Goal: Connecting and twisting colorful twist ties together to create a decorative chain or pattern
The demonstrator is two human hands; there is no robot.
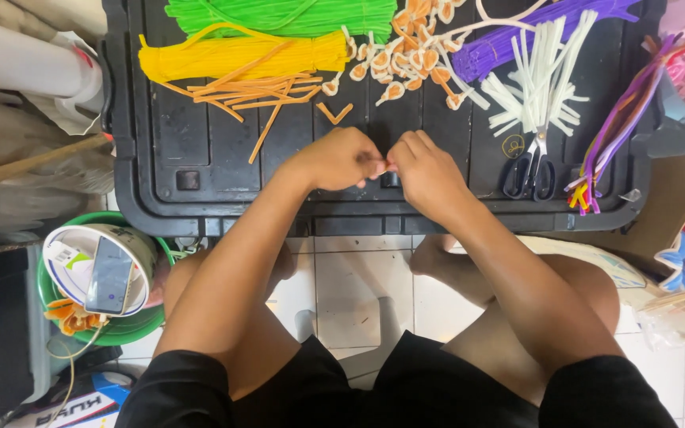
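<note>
Both the left hand [341, 159] and right hand [424, 173] pinch a small orange-and-white piece [382, 166] between their fingertips, over the black lid's [200, 143] near edge; its long axis seems left-right, mostly hidden.

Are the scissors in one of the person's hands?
No, the scissors lie on the black lid, apart from the right hand, which meets the left hand.

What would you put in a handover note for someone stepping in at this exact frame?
Left hand and right hand meet fingertip to fingertip over the black lid, pinching a small piece too hidden to identify.
Yellow stems, green stems, cut orange stems, white stems and scissors lie on the lid.
Done: a pile of orange-and-white looped pieces.
Left: most stems remain unworked.
</note>
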